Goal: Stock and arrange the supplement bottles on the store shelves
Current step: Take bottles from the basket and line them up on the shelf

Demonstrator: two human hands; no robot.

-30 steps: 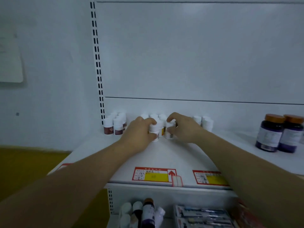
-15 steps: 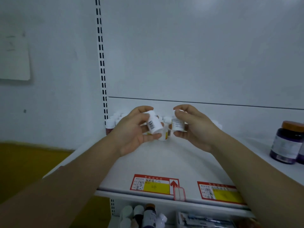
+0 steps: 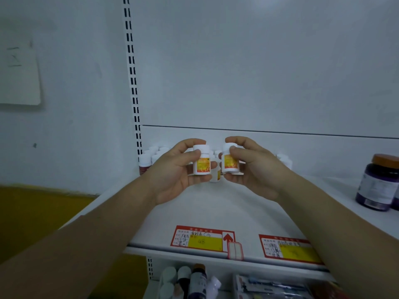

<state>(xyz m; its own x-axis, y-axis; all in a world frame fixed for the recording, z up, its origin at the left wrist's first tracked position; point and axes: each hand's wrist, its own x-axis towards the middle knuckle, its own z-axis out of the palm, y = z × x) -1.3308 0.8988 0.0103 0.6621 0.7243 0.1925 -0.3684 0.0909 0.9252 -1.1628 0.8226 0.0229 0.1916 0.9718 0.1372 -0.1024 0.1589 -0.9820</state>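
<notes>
Upright and side by side, two small white supplement bottles with yellow and orange labels are held above the white shelf (image 3: 216,214), labels facing the camera. The left bottle (image 3: 201,164) sits in the left hand (image 3: 172,175): the thumb crosses its front just under the cap, and the curled fingers (image 3: 212,165) wrap round behind, their tips showing at its right side. The right bottle (image 3: 230,161) is gripped the same way by the right hand (image 3: 254,171), with the thumb (image 3: 238,151) laid over its upper front and the other fingers curled over the cap and behind. The two bottles are near each other but apart.

Just below the gap between the two sets of fingertips, a third small bottle (image 3: 216,175) of the same kind stands on the shelf. Behind the left fingers, towards the slotted upright (image 3: 132,83), is a cluster of white-capped bottles (image 3: 151,157), the nearest one dark red at the base. Beyond the right knuckles, more white bottles (image 3: 284,159) stand against the back panel. Well to the right of the right hand stands a large dark purple bottle (image 3: 376,184) with an orange cap.

Below the wrists, two red and yellow price tags (image 3: 200,239) lie on the shelf's front edge. Underneath, on the lower shelf, are several more bottles (image 3: 190,281).
</notes>
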